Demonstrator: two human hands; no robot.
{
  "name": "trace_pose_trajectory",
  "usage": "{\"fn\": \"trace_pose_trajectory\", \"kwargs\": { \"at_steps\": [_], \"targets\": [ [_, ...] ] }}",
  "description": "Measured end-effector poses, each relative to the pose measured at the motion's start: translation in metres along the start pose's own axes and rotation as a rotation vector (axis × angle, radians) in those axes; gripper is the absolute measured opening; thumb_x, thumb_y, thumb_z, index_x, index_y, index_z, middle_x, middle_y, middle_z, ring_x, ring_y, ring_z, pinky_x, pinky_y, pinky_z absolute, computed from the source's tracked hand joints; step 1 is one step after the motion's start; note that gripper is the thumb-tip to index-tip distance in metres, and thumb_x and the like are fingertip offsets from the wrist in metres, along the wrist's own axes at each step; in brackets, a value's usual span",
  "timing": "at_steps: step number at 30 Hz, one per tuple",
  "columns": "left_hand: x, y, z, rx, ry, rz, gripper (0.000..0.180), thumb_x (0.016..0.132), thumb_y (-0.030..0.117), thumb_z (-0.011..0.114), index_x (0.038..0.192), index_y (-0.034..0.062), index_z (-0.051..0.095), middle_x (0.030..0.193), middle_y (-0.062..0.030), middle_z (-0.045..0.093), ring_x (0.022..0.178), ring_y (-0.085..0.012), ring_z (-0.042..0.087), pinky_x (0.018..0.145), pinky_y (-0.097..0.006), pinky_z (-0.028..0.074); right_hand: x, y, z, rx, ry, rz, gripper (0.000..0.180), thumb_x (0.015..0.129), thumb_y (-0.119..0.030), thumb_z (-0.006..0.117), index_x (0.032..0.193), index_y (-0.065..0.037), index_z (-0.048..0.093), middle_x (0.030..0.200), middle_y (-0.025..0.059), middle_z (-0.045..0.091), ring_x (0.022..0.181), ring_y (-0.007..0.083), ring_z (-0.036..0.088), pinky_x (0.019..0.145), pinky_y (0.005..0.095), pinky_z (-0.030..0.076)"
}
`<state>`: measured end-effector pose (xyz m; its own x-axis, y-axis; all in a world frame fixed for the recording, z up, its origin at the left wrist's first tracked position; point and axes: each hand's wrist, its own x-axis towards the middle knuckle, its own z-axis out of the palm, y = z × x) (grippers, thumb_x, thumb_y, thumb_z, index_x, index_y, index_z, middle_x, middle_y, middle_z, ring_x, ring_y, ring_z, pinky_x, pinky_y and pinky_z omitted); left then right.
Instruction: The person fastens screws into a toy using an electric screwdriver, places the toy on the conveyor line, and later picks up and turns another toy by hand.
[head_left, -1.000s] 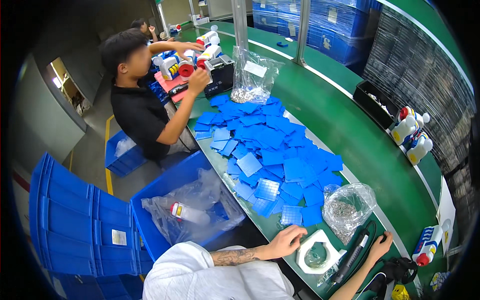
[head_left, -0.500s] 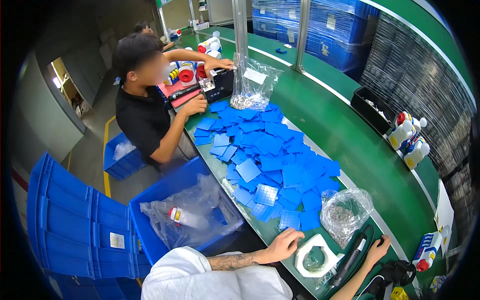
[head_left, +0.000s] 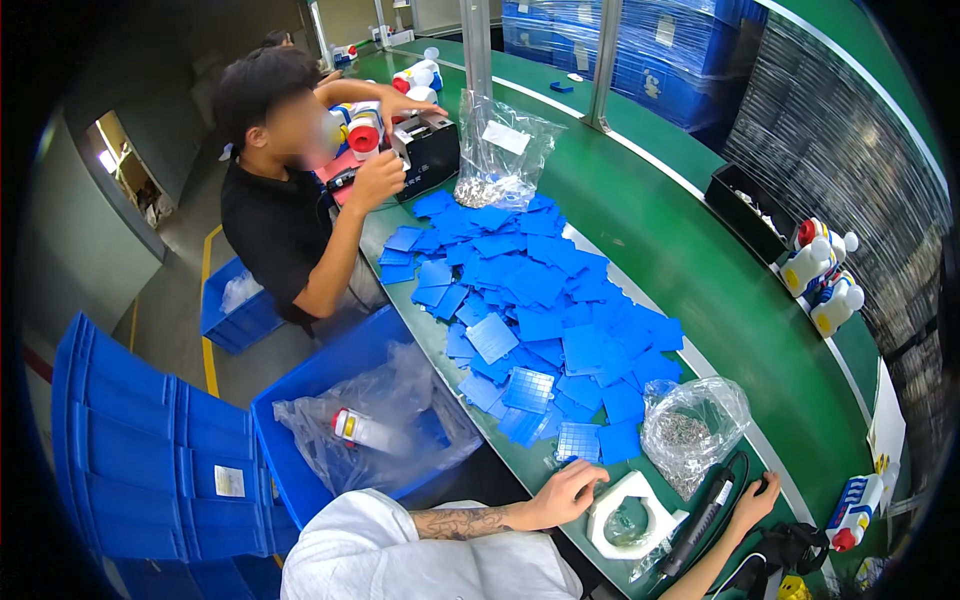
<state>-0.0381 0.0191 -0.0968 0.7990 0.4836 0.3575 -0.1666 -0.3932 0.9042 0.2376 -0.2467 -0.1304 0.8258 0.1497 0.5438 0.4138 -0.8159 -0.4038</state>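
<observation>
My left hand [head_left: 567,494] rests at the near edge of the green bench, fingers loosely bent with a gap at the thumb and nothing visible in them. Just right of it lies a white block with a round cutout [head_left: 603,524]. My right hand [head_left: 755,503] hovers by the cable, fingers bent and apart, seemingly empty. Between the hands lies a black electric screwdriver [head_left: 700,524]. A clear bag of small metal parts [head_left: 682,430] sits beyond the block. A large heap of blue square plates [head_left: 540,325] covers the bench ahead of my left hand.
At the far left a co-worker [head_left: 290,200] handles a black box [head_left: 430,155] beside white toy-like pieces. A blue crate [head_left: 290,440] holds plastic film and a white-red piece. More white pieces [head_left: 820,270] and a black tray [head_left: 745,215] line the right side.
My hands have stayed almost in place. The co-worker's near hand has lifted from the bench and drawn back toward the body. My view has shifted slightly.
</observation>
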Motion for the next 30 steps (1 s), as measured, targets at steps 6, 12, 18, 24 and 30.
{"fn": "trace_pose_trajectory", "kwargs": {
  "at_steps": [6,12,18,24,30],
  "targets": [
    [-0.002,-0.004,0.000,0.000,0.004,0.005,0.027,0.067,-0.010,0.051,0.090,0.0027,0.052,0.073,-0.0090,0.048,0.066,-0.0210,0.048,0.055,-0.030,0.040,0.000,0.004,0.002,-0.003,-0.005,0.013,0.022,0.074,-0.001,0.048,0.095,0.004,0.052,0.108,0.0195,0.051,0.104,0.0349,0.046,0.089,0.0390,0.035],
    [-0.002,-0.003,0.002,-0.010,0.005,0.004,0.023,0.069,-0.006,0.054,0.090,0.0024,0.052,0.072,-0.0083,0.047,0.064,-0.0196,0.048,0.054,-0.029,0.041,0.000,0.003,0.001,0.008,-0.003,0.011,0.022,0.074,-0.001,0.048,0.095,0.004,0.052,0.109,0.0197,0.050,0.104,0.0351,0.046,0.089,0.0390,0.035],
    [-0.003,-0.002,0.001,-0.008,-0.012,-0.017,0.021,0.069,-0.005,0.055,0.089,0.0022,0.052,0.068,-0.0074,0.047,0.062,-0.0184,0.048,0.053,-0.029,0.040,-0.001,0.001,0.000,0.001,0.000,-0.014,0.021,0.074,-0.002,0.047,0.094,0.002,0.051,0.109,0.0207,0.049,0.102,0.0363,0.047,0.087,0.0399,0.037],
    [-0.003,-0.001,0.000,-0.009,-0.011,-0.027,0.020,0.069,-0.004,0.055,0.088,0.0021,0.052,0.067,-0.0070,0.047,0.061,-0.0181,0.048,0.052,-0.029,0.040,-0.001,-0.004,-0.001,-0.008,-0.012,0.006,0.021,0.074,-0.002,0.047,0.094,0.003,0.051,0.110,0.0207,0.049,0.103,0.0363,0.046,0.087,0.0400,0.036],
    [-0.001,-0.002,-0.001,-0.001,-0.010,-0.006,0.020,0.069,-0.004,0.055,0.088,0.0023,0.052,0.068,-0.0070,0.047,0.061,-0.0179,0.048,0.052,-0.029,0.040,0.001,-0.009,-0.002,0.008,-0.012,0.024,0.021,0.073,-0.002,0.049,0.093,0.002,0.053,0.110,0.0198,0.050,0.104,0.0352,0.046,0.089,0.0393,0.036]
  ]
}}
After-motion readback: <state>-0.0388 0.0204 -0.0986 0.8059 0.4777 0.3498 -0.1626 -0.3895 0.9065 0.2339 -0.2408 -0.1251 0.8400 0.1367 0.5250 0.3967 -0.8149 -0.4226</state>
